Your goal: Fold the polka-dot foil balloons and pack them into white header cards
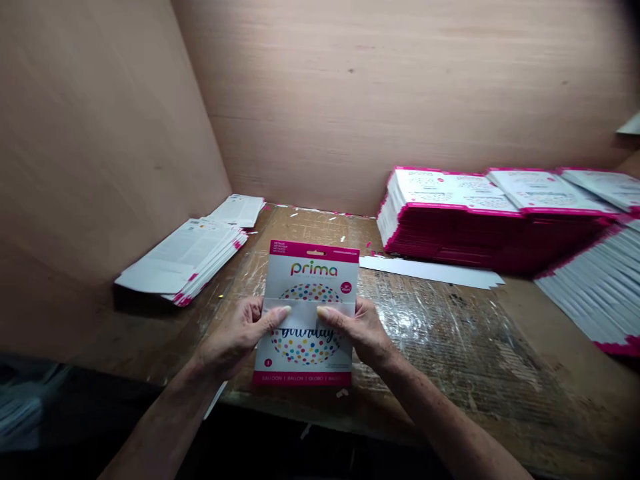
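The person's left hand [234, 335] and right hand [358, 330] are both closed on a balloon packaging card [311, 270], which is being held upright and slightly tilted just above the surface [525, 350], at the middle of the view. The card is carrying a magenta header with the word "prima", and a polka-dot balloon print with script lettering below it. Each hand is gripping one side of the card, with the fingers behind it and out of sight. The left thumb [277, 315] and right thumb [325, 313] are pressing on a pale flap [303, 312] that is lying across the card's middle and partly covering the lettering, their tips nearly meeting.

At about 10 o'clock, a stack of folded white cards [185, 257] with magenta edges is lying on the surface, and a smaller white stack [240, 210] is sitting behind it against the wall. At about 2 o'clock, a tall pile of magenta-edged cards [450, 223] is filling the back of the surface, with a long white strip [430, 270] lying in front of it. Another white pile [590, 287] is lying at about 3 o'clock. Clear plastic sheeting [450, 333] is covering part of the surface, and wood-paneled walls [350, 100] are rising behind it.
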Tool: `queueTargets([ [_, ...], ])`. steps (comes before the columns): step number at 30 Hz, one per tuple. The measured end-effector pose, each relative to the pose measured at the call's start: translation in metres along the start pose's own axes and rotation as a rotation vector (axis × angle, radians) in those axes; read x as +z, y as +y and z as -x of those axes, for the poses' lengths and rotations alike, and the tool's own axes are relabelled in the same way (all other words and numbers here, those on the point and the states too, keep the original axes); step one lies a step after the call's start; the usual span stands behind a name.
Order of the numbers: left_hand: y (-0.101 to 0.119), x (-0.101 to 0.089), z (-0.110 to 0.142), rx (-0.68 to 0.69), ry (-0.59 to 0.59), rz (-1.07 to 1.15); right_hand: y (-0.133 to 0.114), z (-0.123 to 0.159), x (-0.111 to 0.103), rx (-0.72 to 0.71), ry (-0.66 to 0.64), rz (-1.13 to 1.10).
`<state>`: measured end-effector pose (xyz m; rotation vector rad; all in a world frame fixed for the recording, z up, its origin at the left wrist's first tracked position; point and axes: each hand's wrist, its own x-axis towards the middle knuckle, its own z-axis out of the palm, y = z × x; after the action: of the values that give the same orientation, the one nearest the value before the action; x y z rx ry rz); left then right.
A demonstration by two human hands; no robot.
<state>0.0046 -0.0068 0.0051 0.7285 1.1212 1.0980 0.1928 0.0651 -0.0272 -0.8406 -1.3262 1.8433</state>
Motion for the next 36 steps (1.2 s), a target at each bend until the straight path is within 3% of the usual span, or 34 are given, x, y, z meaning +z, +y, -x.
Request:
queueTargets([
  [2,0.005,-0.012,0.011,0.04,0.021,0.033,0.002,-0.008,0.011,-0.01,-0.044,0.035],
  [4,0.012,-0.029,0.027,0.081,0.098,0.069,0.006,-0.02,0.023,-0.031,-0.182,0.05],
  [7,0.025,-0.062,0.06,0.158,0.339,0.078,0.017,-0.036,0.041,-0.062,-0.412,0.112],
  [12,0.04,-0.105,0.107,0.304,0.712,0.037,0.05,-0.041,0.081,-0.165,-0.559,0.626],
  [16,0.042,-0.115,0.113,0.383,0.784,0.057,0.063,-0.031,0.11,-0.222,-0.545,1.033],
  [18,0.038,-0.112,0.108,0.366,0.775,0.048,0.057,-0.023,0.108,-0.206,-0.569,1.011],
  [21,0.027,-0.099,0.09,0.307,0.712,0.061,0.033,-0.009,0.089,-0.05,-0.612,0.59],
  [23,0.018,-0.084,0.072,0.268,0.634,0.098,0.014,-0.001,0.074,0.041,-0.492,0.292],
  [25,0.009,-0.065,0.052,0.234,0.539,0.121,-0.002,0.003,0.064,0.031,-0.29,0.135],
  [28,0.0,-0.037,0.025,0.196,0.419,0.113,-0.015,0.0,0.052,-0.051,-0.017,0.086],
  [30,-0.002,-0.024,0.013,0.181,0.365,0.1,-0.016,-0.005,0.044,-0.076,0.093,0.093],
  [36,0.0,-0.008,-0.001,0.166,0.295,0.083,-0.008,-0.014,0.021,-0.081,0.136,0.121],
])
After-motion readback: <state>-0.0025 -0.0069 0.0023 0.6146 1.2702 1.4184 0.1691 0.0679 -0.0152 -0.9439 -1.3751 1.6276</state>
